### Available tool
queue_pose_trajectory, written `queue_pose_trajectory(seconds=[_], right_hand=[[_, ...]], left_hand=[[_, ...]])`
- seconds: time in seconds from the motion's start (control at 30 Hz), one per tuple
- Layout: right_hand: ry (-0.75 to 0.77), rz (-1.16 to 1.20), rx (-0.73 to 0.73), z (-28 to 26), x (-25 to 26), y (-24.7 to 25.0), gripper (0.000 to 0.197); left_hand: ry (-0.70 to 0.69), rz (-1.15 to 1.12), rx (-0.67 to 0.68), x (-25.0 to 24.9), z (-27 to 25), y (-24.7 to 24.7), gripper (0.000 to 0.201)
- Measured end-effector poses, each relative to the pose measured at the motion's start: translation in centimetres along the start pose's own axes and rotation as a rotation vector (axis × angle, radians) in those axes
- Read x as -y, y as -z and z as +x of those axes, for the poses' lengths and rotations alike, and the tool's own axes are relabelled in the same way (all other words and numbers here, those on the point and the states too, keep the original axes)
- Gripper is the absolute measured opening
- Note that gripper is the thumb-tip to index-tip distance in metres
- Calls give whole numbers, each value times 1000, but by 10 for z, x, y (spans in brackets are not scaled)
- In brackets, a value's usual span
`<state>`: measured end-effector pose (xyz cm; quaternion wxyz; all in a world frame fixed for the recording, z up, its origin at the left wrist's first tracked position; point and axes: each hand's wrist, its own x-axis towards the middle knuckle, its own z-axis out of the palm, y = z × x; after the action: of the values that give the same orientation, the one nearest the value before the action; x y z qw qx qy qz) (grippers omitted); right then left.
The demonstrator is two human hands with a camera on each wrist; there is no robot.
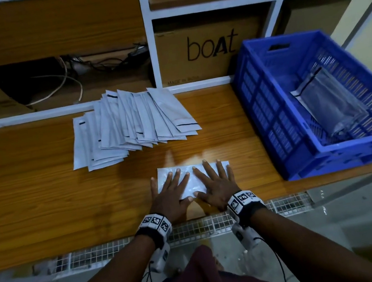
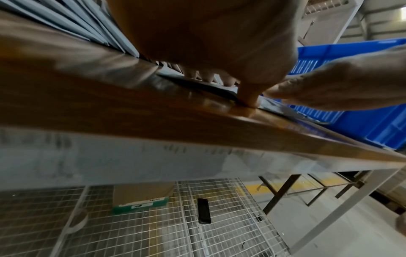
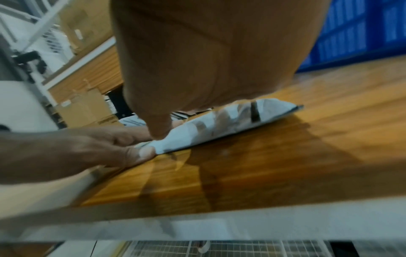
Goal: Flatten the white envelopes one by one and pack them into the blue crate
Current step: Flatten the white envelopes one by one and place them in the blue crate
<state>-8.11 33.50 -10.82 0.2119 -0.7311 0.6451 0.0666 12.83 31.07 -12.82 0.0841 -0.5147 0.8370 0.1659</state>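
Note:
A white envelope [image 1: 193, 182] lies on the wooden table [image 1: 42, 203] near its front edge. My left hand [image 1: 172, 190] and right hand [image 1: 213, 182] both press flat on it, fingers spread and straight, thumbs almost meeting. In the right wrist view the envelope [image 3: 219, 125] looks puffed, with my right hand's thumb [image 3: 158, 128] on its near corner. A fanned pile of white envelopes [image 1: 132, 123] lies further back. The blue crate [image 1: 317, 102] stands to the right, one envelope [image 1: 330, 103] lying inside it.
Behind the table a white shelf frame holds a "boat" cardboard box [image 1: 208, 47], cables [image 1: 73, 73] and other cartons. A wire mesh shelf [image 2: 175, 226] under the table carries a box and a dark phone [image 2: 203, 210].

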Motion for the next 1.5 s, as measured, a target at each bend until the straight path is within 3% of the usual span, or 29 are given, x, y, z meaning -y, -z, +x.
queue_pose_trajectory(seconds=[0.13,0.33,0.43,0.5,0.63,0.8,0.97,1.13,1.27,1.5], right_hand=[[100,-116,23,0,10,6,85],[102,-124,73,3,16,3,82],[112,-122,31,1,18,7,74],[117,-100,-3,4,20,12,66],[124,-108,-2,9,22,22,68],[135,-126,20,1,20,41,64],[110,-160,-14,-9,14,68,58],[77,-235,-130,-14,12,105,73],[36,-255,-254,-28,12,152,85],[-97,-255,-462,-52,-35,238,75]], left_hand=[[-11,-9,-21,-4,-3,7,71],[13,-12,-80,-8,-8,22,57],[6,-41,-100,-10,-6,30,54],[1,-72,-107,-9,-5,33,63],[14,-72,-130,0,0,20,88],[152,-158,-186,14,-1,-6,112],[204,-217,-216,15,-7,-19,106],[164,-164,-168,17,-9,-23,90],[154,-153,-166,17,-10,-20,89],[182,-139,-145,20,-9,-22,94]])
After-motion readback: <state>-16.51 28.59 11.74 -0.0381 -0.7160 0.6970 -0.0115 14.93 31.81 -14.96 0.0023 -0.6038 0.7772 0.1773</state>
